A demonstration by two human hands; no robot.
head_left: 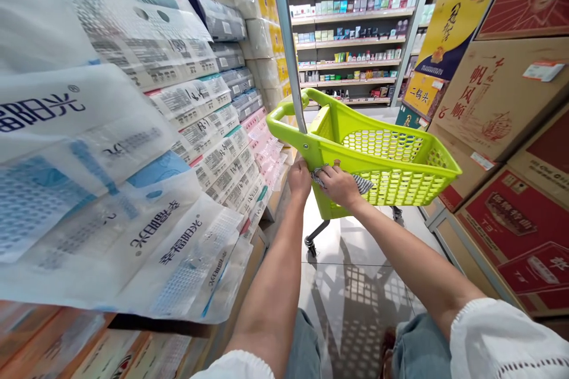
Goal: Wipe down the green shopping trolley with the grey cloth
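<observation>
A bright green plastic shopping cart (391, 180) with a perforated basket and a grey metal pole stands in front of me. My right hand (340, 185) presses a black-and-white striped cloth (363, 184) against the side of its basket, fingers curled over the cloth. Closed at the lower left corner of the basket, my left hand (299, 179) appears to grip its edge; the fingertips are hidden behind the hand.
Stacked tissue packs (213, 124) line the left, with large plastic-wrapped packs (89, 189) close by. Cardboard boxes (507, 95) are piled on the right. Shelves of small goods (355, 38) stand behind the cart. The cart's caster (311, 247) rests on the tiled floor (355, 284).
</observation>
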